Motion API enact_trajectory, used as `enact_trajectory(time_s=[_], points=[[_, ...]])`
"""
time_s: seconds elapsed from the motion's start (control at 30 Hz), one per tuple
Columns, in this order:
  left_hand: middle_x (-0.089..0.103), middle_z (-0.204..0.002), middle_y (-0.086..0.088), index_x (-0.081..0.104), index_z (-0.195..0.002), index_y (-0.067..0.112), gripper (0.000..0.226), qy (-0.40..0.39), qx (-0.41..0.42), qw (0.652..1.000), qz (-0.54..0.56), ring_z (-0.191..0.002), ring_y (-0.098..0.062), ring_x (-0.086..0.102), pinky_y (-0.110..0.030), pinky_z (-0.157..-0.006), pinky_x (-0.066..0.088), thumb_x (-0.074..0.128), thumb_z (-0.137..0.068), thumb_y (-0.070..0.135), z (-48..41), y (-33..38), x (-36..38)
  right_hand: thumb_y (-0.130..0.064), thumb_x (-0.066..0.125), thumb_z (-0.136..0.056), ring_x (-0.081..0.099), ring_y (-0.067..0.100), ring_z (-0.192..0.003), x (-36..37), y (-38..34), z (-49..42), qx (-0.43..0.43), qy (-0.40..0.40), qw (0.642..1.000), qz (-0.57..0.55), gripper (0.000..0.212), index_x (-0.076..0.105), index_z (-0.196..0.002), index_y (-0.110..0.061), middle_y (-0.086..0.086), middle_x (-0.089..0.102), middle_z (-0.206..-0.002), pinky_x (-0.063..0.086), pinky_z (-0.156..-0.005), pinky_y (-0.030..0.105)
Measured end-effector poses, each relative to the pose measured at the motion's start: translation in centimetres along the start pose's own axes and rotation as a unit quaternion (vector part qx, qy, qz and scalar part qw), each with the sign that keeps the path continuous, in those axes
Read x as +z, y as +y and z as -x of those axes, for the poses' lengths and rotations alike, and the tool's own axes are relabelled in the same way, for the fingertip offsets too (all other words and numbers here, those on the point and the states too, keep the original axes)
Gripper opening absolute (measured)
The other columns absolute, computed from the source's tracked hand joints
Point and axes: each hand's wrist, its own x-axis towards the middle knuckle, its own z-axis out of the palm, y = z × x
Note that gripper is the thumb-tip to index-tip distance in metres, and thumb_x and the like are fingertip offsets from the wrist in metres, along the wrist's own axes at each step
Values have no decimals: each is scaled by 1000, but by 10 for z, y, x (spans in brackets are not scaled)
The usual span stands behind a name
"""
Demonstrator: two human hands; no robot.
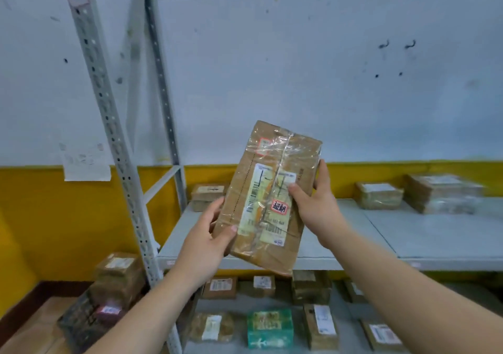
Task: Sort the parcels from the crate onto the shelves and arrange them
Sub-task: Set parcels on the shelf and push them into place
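I hold a flat brown cardboard parcel point(275, 174) up in front of the shelf, its face with a white label and a red sticker turned to me. My left hand point(209, 242) grips its lower left edge, thumb on the front. My right hand point(315, 204) grips its right edge, thumb pressed on the label. The grey middle shelf point(381, 234) lies behind it, with one parcel point(206, 196) at its back left and two parcels point(378, 194) at the back right. The crate is not in view.
Several parcels lie on the lower shelf, among them a green box point(269, 329). More parcels are stacked on the floor point(109, 293) left of the shelf upright point(119, 147). A paper sheet point(84, 163) hangs on the wall.
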Motion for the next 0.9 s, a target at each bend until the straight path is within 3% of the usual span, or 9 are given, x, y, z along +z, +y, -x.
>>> enact_trajectory(time_s=[0.13,0.23,0.33,0.5,0.63,0.73,0.8,0.9], points=[[52,-108,34,34,-139,44,56,-40,4,999,13,-96,8,58,-11,-71,50,56,-96,15,-31,0,23,-28,59,-99,64,16,-106,-19,12,-19,17,35,999,10,77,8,-150,-53,-13,55,-133,58,-88,48],[53,-107,32,33,-136,48,55,-71,1,997,32,-90,6,61,-11,-63,50,54,-98,14,-54,0,43,-29,60,-98,64,17,-107,-34,20,-32,24,66,997,31,76,10,-149,-54,-10,53,-138,59,-84,45],[58,-115,25,34,-136,50,54,-114,15,993,39,-96,-3,64,-20,-70,52,53,-98,16,-73,0,68,-30,60,-97,65,20,-107,-57,29,-45,28,101,993,54,73,14,-149,-52,-7,53,-141,60,-83,46],[57,-115,28,32,-144,45,59,-185,22,981,46,-100,-2,62,-25,-80,54,55,-97,16,-99,2,110,-27,59,-98,64,21,-110,-95,39,-58,51,159,983,73,74,12,-152,-49,-7,52,-142,56,-90,49],[57,-128,16,28,-148,42,65,-216,23,975,53,-114,-8,58,-44,-103,47,56,-96,13,-114,9,144,-28,58,-97,66,18,-102,-126,42,-65,49,188,976,96,73,13,-149,-53,-20,56,-120,56,-90,48],[54,-133,14,25,-150,40,66,-229,28,971,59,-111,-3,56,-37,-102,46,56,-97,15,-115,19,172,-30,58,-96,67,17,-97,-154,43,-66,37,208,970,119,71,14,-149,-51,-22,57,-114,57,-86,46],[52,-125,21,24,-150,41,66,-239,40,968,59,-100,10,52,-25,-93,45,56,-97,18,-114,29,194,-34,58,-96,67,17,-99,-174,45,-66,35,222,965,132,74,12,-152,-46,-12,58,-131,57,-85,44],[50,-124,22,23,-150,41,64,-252,59,964,54,-90,18,45,-9,-75,36,55,-98,21,-108,47,235,-42,57,-96,54,27,-128,-214,47,-59,48,243,954,167,84,-4,-154,-45,-4,34,-158,51,-97,46]])
